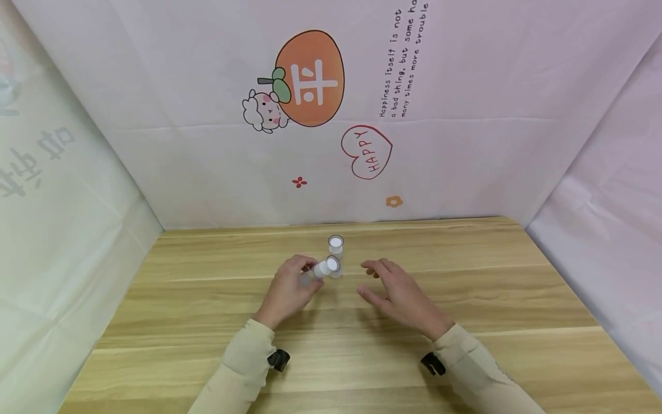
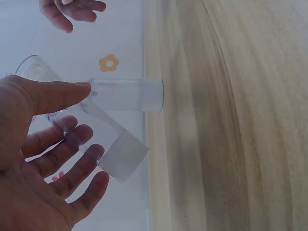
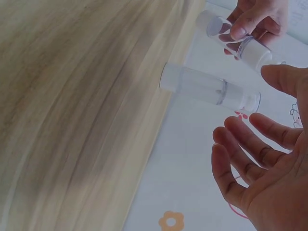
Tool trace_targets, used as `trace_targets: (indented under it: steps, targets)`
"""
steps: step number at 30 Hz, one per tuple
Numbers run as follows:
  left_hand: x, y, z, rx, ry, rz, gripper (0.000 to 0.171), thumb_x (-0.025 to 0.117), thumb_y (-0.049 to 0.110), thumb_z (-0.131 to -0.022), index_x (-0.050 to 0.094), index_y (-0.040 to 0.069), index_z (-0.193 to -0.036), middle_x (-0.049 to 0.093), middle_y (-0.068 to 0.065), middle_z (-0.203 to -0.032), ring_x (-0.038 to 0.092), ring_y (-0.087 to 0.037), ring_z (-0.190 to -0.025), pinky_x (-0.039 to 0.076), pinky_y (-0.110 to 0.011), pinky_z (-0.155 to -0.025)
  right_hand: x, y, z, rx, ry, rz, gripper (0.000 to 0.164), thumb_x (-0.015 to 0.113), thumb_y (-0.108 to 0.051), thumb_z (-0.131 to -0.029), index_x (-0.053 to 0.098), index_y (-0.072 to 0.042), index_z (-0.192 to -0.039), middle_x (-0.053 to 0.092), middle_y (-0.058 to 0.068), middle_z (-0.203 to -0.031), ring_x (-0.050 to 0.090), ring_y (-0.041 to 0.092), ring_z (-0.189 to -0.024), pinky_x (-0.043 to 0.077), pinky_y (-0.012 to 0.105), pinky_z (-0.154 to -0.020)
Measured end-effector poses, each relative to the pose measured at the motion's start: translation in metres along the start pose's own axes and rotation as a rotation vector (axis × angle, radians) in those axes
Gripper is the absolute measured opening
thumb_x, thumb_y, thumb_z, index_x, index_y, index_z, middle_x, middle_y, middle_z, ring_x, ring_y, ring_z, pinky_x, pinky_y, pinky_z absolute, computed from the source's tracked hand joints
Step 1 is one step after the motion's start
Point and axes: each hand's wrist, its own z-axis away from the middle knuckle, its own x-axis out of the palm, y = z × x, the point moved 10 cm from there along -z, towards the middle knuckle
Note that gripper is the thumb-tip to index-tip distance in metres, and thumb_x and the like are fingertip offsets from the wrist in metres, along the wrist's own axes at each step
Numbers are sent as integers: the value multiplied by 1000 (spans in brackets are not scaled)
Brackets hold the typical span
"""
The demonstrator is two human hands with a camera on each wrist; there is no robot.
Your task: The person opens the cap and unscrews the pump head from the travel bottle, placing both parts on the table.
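Note:
My left hand (image 1: pixel 291 287) holds a clear cylindrical bottle (image 1: pixel 323 268) with a white base, pinched between the thumb and fingers. It is tilted, its top leaning right in the head view, and its white base (image 2: pixel 125 156) hangs off the table in the left wrist view. A second bottle (image 3: pixel 199 87) of the same look stands upright on the table just behind the held one. To the right of both bottles, my right hand (image 1: pixel 400 294) hovers with its fingers loosely bent and apart, touching nothing.
The wooden table (image 1: pixel 331 356) runs back to a white printed cloth (image 1: pixel 217 172), which hangs upright behind it. More white cloth stands along the left and right sides. Black straps (image 1: pixel 279 360) show at both sleeve cuffs.

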Motion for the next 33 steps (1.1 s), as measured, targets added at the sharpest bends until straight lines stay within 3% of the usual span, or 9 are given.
trace_targets:
  steps: [9,17,33]
  targets:
    - [8,17,1,49,-80,-97,35,85,11,-81,69,5,-112,67,-6,-108,60,-27,-102,49,-44,-89,1,-3,-4,-22,-15,-89,52,80,-22,-90,57,-7,-134,62,5,-118,64,28,-105,55,42,-87]
    - [15,31,1,105,-123,-153,31,85,13,-82,70,5,-109,66,-5,-107,58,-26,-101,48,-42,-87,4,0,-9,-23,-38,-177,60,86,-15,-82,57,-2,-132,61,7,-118,64,30,-103,56,47,-83]
    - [30,44,3,119,-250,-211,33,84,14,-84,69,5,-113,66,-8,-107,53,-24,-96,48,-41,-82,9,-10,-14,-85,-48,-243,52,86,-4,-81,60,-4,-126,63,6,-112,65,22,-95,58,42,-77]
